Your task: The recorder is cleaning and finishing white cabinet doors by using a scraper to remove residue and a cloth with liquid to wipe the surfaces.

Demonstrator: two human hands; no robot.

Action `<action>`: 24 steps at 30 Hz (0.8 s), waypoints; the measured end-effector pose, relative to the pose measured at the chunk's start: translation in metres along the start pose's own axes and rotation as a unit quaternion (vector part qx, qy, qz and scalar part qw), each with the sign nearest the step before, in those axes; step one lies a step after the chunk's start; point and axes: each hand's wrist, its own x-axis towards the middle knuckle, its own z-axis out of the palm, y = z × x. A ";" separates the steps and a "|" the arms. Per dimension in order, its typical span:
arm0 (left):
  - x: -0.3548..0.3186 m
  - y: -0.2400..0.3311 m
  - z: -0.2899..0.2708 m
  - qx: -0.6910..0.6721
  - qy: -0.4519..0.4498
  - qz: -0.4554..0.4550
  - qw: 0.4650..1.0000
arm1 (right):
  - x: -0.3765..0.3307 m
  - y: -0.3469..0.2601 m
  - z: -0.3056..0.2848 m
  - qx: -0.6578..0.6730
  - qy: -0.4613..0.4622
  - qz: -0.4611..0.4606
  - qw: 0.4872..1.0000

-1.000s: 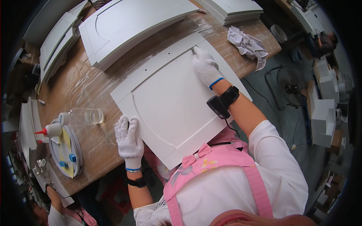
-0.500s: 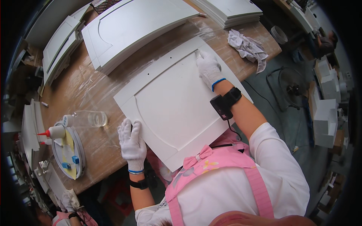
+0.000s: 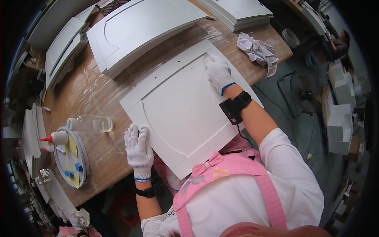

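A white door panel (image 3: 177,114) with a recessed field and two small dark holes lies tilted on the table, its near corner toward my body. My right hand (image 3: 218,73), in a white knit glove, presses with bunched fingers at the far right corner of the recess. Whatever those fingers may hold is hidden. My left hand (image 3: 138,148), gloved alike, rests at the panel's left corner with its fingers stretched out. Left of it lies a clear bottle (image 3: 94,123) of liquid, next to a round tray (image 3: 84,173) with a red-tipped squeeze bottle (image 3: 59,138) and small blue pieces.
Stacked white panels (image 3: 146,29) stand along the far side of the brown table (image 3: 106,93), with another stack (image 3: 241,14) at the far right. A crumpled cloth (image 3: 256,51) lies by the right edge. Beyond are a floor fan (image 3: 304,93) and a person (image 3: 340,44); another person's gloved hand (image 3: 79,219) shows lower left.
My right hand stays at the recess corner with hardly any shift. The left fingers have moved slightly. The lower-left person's gloved hand has moved, and the person at the far right has shifted.
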 end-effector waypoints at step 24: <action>-0.001 -0.001 0.001 -0.001 -0.002 -0.009 1.000 | -0.016 -0.002 0.008 -0.226 -0.017 -0.091 0.970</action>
